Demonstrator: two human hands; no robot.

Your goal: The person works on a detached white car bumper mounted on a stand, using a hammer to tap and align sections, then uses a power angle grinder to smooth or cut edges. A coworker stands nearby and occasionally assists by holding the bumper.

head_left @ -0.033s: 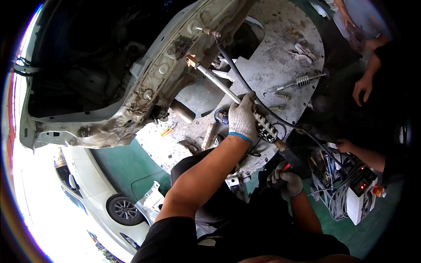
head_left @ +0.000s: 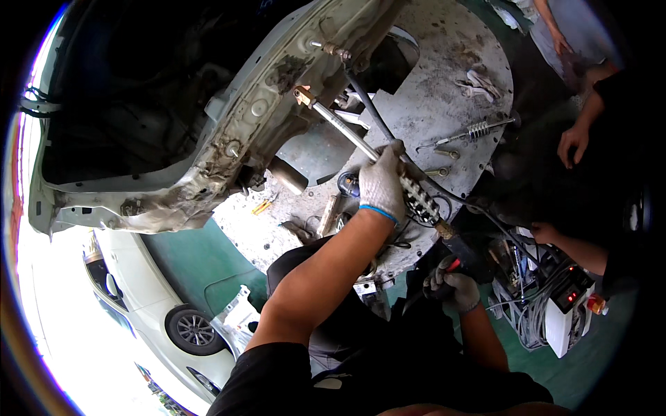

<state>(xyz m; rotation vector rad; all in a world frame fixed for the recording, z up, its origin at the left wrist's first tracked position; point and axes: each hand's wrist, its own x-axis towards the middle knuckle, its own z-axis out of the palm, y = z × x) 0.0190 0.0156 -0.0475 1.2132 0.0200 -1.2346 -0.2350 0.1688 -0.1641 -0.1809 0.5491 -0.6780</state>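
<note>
A long dent puller (head_left: 345, 132) runs diagonally from the damaged car body panel (head_left: 201, 184) back toward me. Its coppery tip is close to the panel; I cannot tell if they touch. My left hand (head_left: 381, 187), in a pale knitted glove with a blue cuff, is closed around the tool's middle, just ahead of its ribbed or coiled section. My right hand (head_left: 456, 290), gloved too, is wrapped around the dark rear handle near a red part. A black cable (head_left: 374, 116) passes beside the tool, up to a clamp fitting (head_left: 335, 50) on the panel.
Beneath the panel, a round-ended metal platform (head_left: 444, 55) carries a spring-fitted rod tool (head_left: 479, 130), loose gloves (head_left: 480, 84) and yellow-handled pliers (head_left: 262, 206). At right are other people's arms (head_left: 574, 142) and a cable-filled cart (head_left: 534, 326). A white car (head_left: 149, 291) stands left.
</note>
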